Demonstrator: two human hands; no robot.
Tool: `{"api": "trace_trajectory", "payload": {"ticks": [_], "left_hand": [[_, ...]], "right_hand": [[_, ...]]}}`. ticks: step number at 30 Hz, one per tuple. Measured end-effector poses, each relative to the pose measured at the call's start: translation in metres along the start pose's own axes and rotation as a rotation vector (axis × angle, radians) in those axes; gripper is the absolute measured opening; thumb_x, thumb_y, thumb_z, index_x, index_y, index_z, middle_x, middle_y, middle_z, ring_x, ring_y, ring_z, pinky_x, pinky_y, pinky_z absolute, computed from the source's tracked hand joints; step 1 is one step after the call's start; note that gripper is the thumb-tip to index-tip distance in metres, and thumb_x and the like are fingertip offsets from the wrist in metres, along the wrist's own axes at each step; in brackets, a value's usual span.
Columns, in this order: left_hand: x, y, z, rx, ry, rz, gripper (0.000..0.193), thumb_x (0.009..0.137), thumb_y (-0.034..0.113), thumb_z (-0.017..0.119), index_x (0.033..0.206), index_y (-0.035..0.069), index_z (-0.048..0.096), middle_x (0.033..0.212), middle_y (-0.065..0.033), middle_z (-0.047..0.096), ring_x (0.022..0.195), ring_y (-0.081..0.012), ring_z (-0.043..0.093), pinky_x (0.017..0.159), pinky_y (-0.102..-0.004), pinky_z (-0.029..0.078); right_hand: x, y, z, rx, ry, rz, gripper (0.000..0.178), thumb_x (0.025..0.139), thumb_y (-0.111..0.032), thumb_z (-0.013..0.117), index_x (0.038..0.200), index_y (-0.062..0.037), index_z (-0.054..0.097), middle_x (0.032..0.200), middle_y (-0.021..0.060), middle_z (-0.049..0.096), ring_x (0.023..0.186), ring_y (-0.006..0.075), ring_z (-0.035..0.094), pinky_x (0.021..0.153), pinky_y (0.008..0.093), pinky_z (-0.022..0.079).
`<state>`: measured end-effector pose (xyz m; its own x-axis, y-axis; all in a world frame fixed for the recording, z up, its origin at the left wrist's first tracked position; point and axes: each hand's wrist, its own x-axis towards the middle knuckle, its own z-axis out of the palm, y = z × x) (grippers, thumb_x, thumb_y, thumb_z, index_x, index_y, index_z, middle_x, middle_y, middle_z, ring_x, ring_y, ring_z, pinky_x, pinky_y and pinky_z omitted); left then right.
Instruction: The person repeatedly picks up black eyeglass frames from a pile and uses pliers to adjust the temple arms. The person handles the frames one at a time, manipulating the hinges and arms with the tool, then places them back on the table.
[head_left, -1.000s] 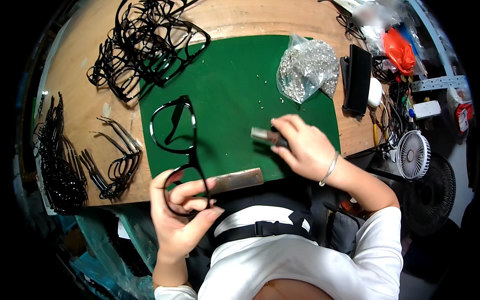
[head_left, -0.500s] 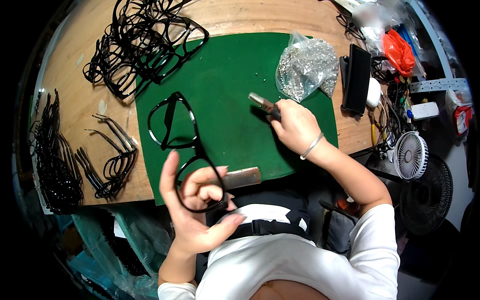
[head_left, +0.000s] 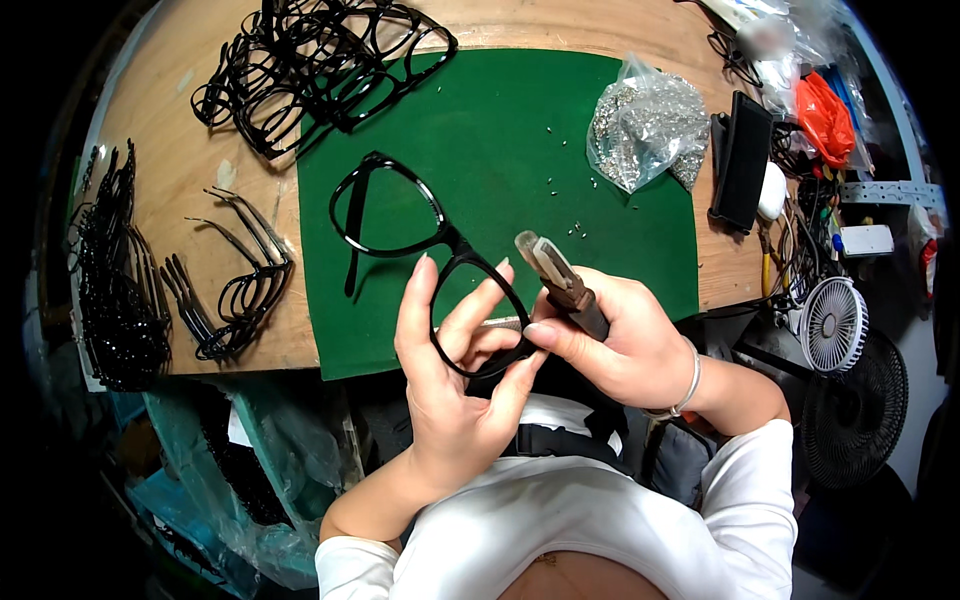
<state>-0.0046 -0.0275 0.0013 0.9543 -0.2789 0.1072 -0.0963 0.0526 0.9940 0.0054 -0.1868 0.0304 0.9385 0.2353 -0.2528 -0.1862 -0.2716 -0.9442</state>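
a: so where does the glossy black plastic eyeglass frame (head_left: 452,240) lie from the hands?

b: it's up in the left hand (head_left: 450,420), the nearer lens ring right among those fingers, the farther ring reaching out past them above the smooth dark-green mat (head_left: 480,130).

a: and its long axis?

b: slantwise, far left down to near right! that near-right end points at the right hand (head_left: 630,330), and the right thumb is at the corner, touching or only just beside it, i can't tell which.

a: so which hand is nearer?

b: the left, it has the hold: half curled, thumb and fingers about the nearer ring, index finger stretched along the outside.

a: and the right?

b: wrapped snugly round a short hand tool with a dark grip and pale metal tip (head_left: 568,290), aimed forward and a little left, just right of the nearer ring.

a: anything hanging off the frame?

b: one slim black temple arm (head_left: 355,225), at the far-left end, apart from both hands. at the near-right end, the hands cover too much to tell.
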Motion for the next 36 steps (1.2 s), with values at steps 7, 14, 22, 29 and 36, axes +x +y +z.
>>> {"api": "trace_trajectory", "payload": {"ticks": [7, 14, 22, 29, 36], "left_hand": [[-0.003, -0.003, 0.002, 0.038, 0.036, 0.038, 0.086, 0.069, -0.013, 0.059, 0.132, 0.001, 0.002, 0.120, -0.0227, 0.043, 0.084, -0.0179, 0.058, 0.074, -0.0254, 0.049], [0.001, 0.014, -0.004, -0.198, -0.011, -0.207, 0.085, 0.071, -0.012, 0.058, 0.132, 0.003, 0.001, 0.118, -0.0198, 0.045, 0.095, -0.0186, 0.053, 0.084, -0.0293, 0.046], [0.006, 0.028, -0.018, -0.328, -0.092, -0.272, 0.085, 0.071, -0.008, 0.060, 0.132, 0.003, 0.001, 0.122, -0.0197, 0.042, 0.106, -0.0212, 0.049, 0.088, -0.0329, 0.044], [0.005, 0.032, -0.027, -0.408, -0.125, -0.274, 0.086, 0.072, -0.011, 0.057, 0.132, 0.005, -0.002, 0.123, -0.0235, 0.041, 0.097, -0.0190, 0.056, 0.084, -0.0290, 0.045], [0.005, 0.032, -0.029, -0.339, -0.191, -0.291, 0.087, 0.072, -0.011, 0.057, 0.132, 0.003, -0.004, 0.123, -0.0255, 0.040, 0.093, -0.0188, 0.058, 0.081, -0.0275, 0.046]], "right_hand": [[0.000, 0.005, 0.008, 0.052, 0.034, -0.020, 0.022, 0.079, -0.018, 0.061, 0.083, 0.0005, 0.051, 0.067, 0.0082, 0.054, 0.060, 0.0129, 0.051, 0.055, 0.0263, 0.042], [0.009, 0.004, 0.003, 0.344, -0.202, 0.096, 0.022, 0.082, -0.021, 0.059, 0.083, -0.0016, 0.050, 0.070, -0.0012, 0.050, 0.067, 0.0064, 0.046, 0.060, 0.0220, 0.040], [0.007, -0.009, -0.004, 0.589, -0.368, 0.264, 0.022, 0.085, -0.025, 0.054, 0.082, -0.0039, 0.050, 0.072, -0.0013, 0.048, 0.066, 0.0063, 0.045, 0.061, 0.0208, 0.039], [-0.012, 0.001, -0.022, -0.048, -0.318, -0.014, 0.023, 0.083, -0.022, 0.056, 0.089, 0.0001, 0.051, 0.071, 0.0084, 0.055, 0.065, 0.0152, 0.054, 0.062, 0.0271, 0.044], [-0.009, -0.015, -0.023, -0.092, -0.669, 0.140, 0.037, 0.086, -0.032, 0.048, 0.094, 0.0037, 0.051, 0.061, 0.0163, 0.054, 0.058, 0.0296, 0.056, 0.055, 0.0364, 0.043]]}}
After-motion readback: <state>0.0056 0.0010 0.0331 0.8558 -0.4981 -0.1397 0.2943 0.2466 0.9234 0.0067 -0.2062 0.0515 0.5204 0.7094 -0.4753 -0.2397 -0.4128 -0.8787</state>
